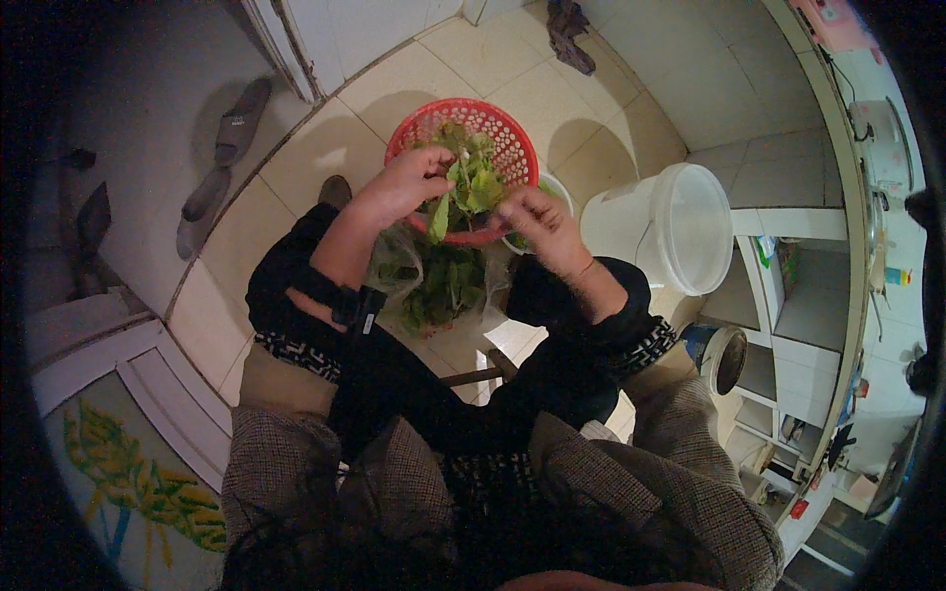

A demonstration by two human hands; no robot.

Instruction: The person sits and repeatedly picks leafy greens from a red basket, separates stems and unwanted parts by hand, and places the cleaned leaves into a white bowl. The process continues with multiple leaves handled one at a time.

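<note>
Over a red perforated plastic basket [525, 148], my left hand [406, 185] has its thumb and fingers closed on a leafy green sprig [473, 181]. Its leaves are green to yellowish, and one long leaf dangles below my left thumb. My right hand [547, 225] is at the sprig's right side, its fingers bent and blurred close to the leaves; whether they pinch anything is unclear. Below the basket, between my knees, a clear plastic bag [395, 262] lies around more leafy greens [447, 288]. A white container [558, 193] with green bits inside is partly hidden behind the basket and my right hand.
To the right stand a large white plastic bucket [621, 221] and a smaller dirty pail [723, 360], beside open shelves [805, 310]. Slippers [240, 125] lie at left, near a door frame [295, 66]. A dark cloth [569, 37] is on the tiled floor [458, 66].
</note>
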